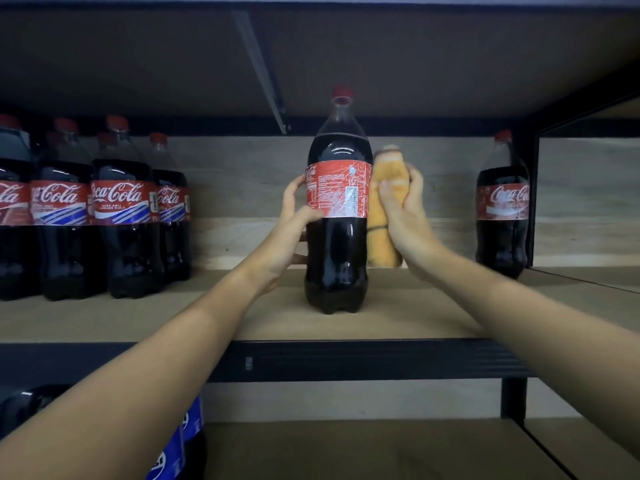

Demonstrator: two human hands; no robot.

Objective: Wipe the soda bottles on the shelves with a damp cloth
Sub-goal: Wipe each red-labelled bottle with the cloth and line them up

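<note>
A tall cola bottle (337,244) with a red label and red cap stands upright near the front of the wooden shelf (408,317). My left hand (291,233) grips its left side at label height, thumb across the label's lower edge. My right hand (403,220) holds a yellow-orange cloth (382,233) pressed against the bottle's right side; the cloth hangs down behind the bottle almost to the shelf.
Several cola bottles (117,209) stand grouped at the shelf's left end. A single cola bottle (503,206) stands at the right by a black upright post (530,202). Blue-labelled dark bottles (180,441) sit on the lower shelf at left. Another shelf board hangs close overhead.
</note>
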